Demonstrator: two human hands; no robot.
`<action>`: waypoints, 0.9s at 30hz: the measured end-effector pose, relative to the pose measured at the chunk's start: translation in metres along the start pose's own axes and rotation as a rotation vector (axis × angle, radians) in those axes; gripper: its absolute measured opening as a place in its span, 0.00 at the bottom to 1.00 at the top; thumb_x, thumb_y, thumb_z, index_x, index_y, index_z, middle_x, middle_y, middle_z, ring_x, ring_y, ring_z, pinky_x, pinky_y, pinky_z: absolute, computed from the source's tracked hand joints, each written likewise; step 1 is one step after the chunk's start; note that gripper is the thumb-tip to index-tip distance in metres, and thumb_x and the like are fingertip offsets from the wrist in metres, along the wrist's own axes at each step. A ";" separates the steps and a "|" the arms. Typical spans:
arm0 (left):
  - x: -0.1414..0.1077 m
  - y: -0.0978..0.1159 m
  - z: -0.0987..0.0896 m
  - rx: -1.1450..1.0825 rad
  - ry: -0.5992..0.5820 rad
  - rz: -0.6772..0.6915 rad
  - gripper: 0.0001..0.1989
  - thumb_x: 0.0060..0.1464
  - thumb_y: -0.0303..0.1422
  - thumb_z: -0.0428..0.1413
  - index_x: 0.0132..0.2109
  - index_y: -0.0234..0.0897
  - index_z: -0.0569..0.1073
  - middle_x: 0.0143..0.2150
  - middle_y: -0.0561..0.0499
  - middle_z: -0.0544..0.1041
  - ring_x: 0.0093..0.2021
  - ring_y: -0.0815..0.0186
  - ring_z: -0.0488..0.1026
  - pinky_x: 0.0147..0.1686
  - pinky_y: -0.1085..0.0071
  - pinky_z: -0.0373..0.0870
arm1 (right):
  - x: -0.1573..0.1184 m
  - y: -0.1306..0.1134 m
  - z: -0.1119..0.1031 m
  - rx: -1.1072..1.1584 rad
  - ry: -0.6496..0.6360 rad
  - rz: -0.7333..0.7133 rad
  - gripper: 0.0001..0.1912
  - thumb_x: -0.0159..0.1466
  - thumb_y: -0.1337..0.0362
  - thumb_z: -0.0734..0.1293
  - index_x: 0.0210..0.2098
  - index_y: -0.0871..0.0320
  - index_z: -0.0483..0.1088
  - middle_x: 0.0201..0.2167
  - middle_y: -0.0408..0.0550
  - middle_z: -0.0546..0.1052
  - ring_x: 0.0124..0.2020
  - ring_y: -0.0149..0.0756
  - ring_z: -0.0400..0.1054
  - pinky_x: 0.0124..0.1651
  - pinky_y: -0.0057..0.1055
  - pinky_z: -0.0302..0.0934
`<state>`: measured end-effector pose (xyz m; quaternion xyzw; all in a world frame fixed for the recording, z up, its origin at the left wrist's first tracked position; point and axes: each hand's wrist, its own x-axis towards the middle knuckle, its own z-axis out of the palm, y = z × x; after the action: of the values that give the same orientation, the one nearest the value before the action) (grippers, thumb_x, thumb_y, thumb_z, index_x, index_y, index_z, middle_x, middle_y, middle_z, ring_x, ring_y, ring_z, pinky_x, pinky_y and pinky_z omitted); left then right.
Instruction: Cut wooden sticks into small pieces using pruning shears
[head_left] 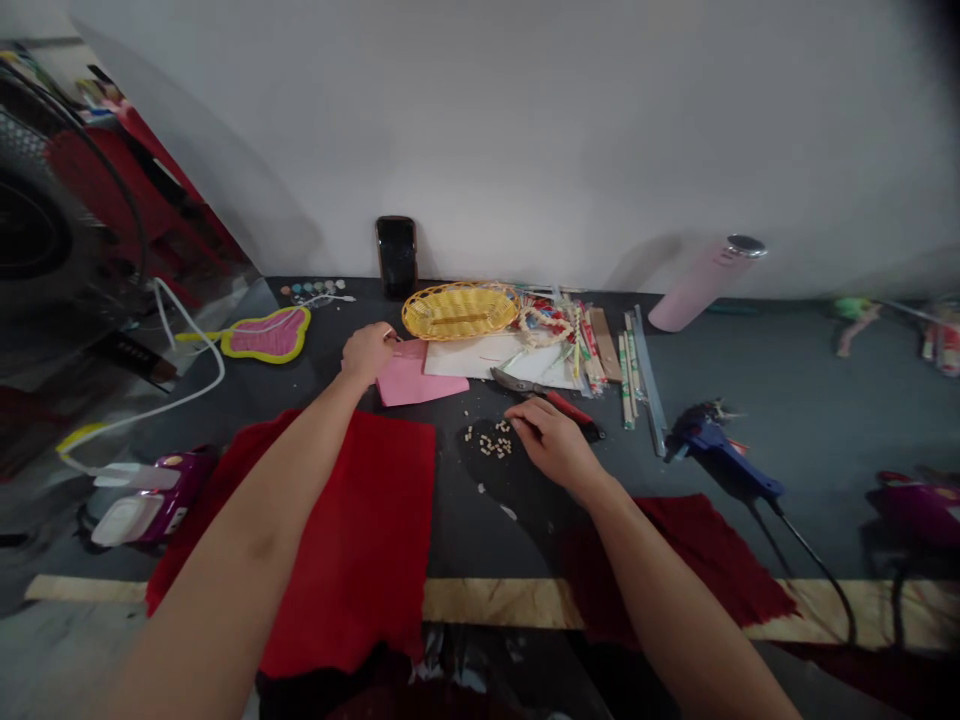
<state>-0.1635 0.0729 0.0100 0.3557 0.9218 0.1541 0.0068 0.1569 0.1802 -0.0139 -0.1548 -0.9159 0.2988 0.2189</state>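
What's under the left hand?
The fingers of the left hand lie over the upper corner of a pink sheet. Whatever is beneath the palm is covered and can't be seen.

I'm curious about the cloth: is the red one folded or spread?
Spread: the red cloth lies flat on the table, its corners unfolded.

Right hand [553, 445]: shears [517, 380] directly ahead, wooden beads [491, 440] left, glue gun [720, 450] farther right.

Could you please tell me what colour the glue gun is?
The glue gun is blue with a black cord, best seen in the head view.
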 end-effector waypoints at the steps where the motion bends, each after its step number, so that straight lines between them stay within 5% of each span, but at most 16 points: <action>1: 0.000 -0.004 -0.003 -0.006 0.010 -0.019 0.13 0.54 0.34 0.50 0.43 0.41 0.76 0.44 0.46 0.78 0.43 0.58 0.73 0.39 0.67 0.66 | 0.000 -0.002 0.000 0.009 0.005 -0.008 0.11 0.66 0.65 0.57 0.42 0.54 0.70 0.39 0.50 0.73 0.41 0.37 0.69 0.45 0.34 0.64; 8: -0.013 -0.014 -0.019 -0.121 0.041 -0.031 0.11 0.53 0.33 0.53 0.44 0.41 0.74 0.42 0.46 0.79 0.44 0.59 0.74 0.42 0.68 0.67 | -0.003 0.004 -0.001 -0.111 -0.005 -0.041 0.12 0.66 0.65 0.57 0.44 0.53 0.69 0.41 0.50 0.73 0.43 0.40 0.68 0.47 0.38 0.63; 12: -0.046 0.005 -0.016 -0.235 0.026 0.104 0.12 0.56 0.34 0.52 0.46 0.42 0.74 0.42 0.48 0.79 0.42 0.62 0.75 0.41 0.69 0.68 | -0.006 0.015 -0.016 -0.387 0.050 0.045 0.12 0.65 0.63 0.59 0.46 0.53 0.69 0.42 0.53 0.72 0.48 0.46 0.64 0.49 0.44 0.60; 16: -0.087 0.023 -0.006 -0.344 -0.007 0.239 0.14 0.60 0.35 0.47 0.47 0.41 0.75 0.41 0.49 0.80 0.42 0.64 0.75 0.43 0.70 0.70 | -0.010 0.018 -0.030 -0.599 -0.028 0.195 0.13 0.60 0.59 0.66 0.45 0.53 0.68 0.46 0.54 0.70 0.48 0.51 0.62 0.42 0.42 0.60; 22: -0.139 0.044 -0.009 -0.741 -0.120 0.362 0.15 0.60 0.37 0.47 0.47 0.38 0.75 0.39 0.48 0.79 0.38 0.64 0.75 0.39 0.71 0.70 | -0.005 0.009 -0.038 -0.632 -0.106 0.273 0.15 0.61 0.60 0.65 0.46 0.58 0.68 0.47 0.55 0.70 0.48 0.47 0.63 0.46 0.39 0.58; 27: -0.161 0.061 -0.011 -0.885 -0.141 0.290 0.18 0.59 0.41 0.48 0.49 0.37 0.74 0.30 0.50 0.76 0.29 0.67 0.71 0.30 0.74 0.65 | -0.001 0.006 -0.037 -0.615 -0.100 0.265 0.08 0.62 0.59 0.63 0.34 0.56 0.70 0.46 0.53 0.71 0.45 0.44 0.65 0.42 0.36 0.59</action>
<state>-0.0043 0.0066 0.0227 0.4530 0.7057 0.5073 0.1987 0.1770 0.2024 0.0092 -0.3163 -0.9447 0.0416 0.0763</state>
